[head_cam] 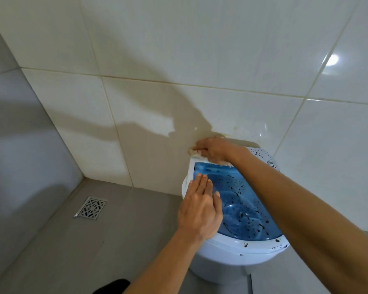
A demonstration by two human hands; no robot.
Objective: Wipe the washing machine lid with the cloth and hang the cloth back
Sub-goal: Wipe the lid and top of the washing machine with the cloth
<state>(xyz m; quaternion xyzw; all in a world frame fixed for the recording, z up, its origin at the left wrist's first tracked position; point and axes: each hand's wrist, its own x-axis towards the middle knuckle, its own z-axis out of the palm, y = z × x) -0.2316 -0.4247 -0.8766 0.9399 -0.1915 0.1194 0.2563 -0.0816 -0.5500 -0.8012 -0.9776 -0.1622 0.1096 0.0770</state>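
Right now the cloth (194, 153), a pale beige rag, sits bunched at the far left corner of the washing machine lid (238, 200), right where the white frame meets the wall tile. The right hand (215, 150) covers most of it, fingers curled down over the wad and pressing it onto the frame; only a frayed end shows past the knuckles and another scrap under the wrist, so how much fabric is folded beneath is hard to say.

The left hand (200, 211) lies flat on the blue translucent panel near the lid's left edge, fingers straight and together, holding nothing, apparently steadying the lid.

To do this stroke well, I would keep the palm flat over the rag and draw it along the far edge in one even pass, then work back toward the near edge in overlapping lanes. The steadying hand should shift ahead of the rag so no patch is skipped beneath it. The dark specks scattered over the panel and the white washing machine (227, 257) rim may need firmer, shorter rubs.

Beyond it, a floor drain (91, 207) sits near the room's corner.
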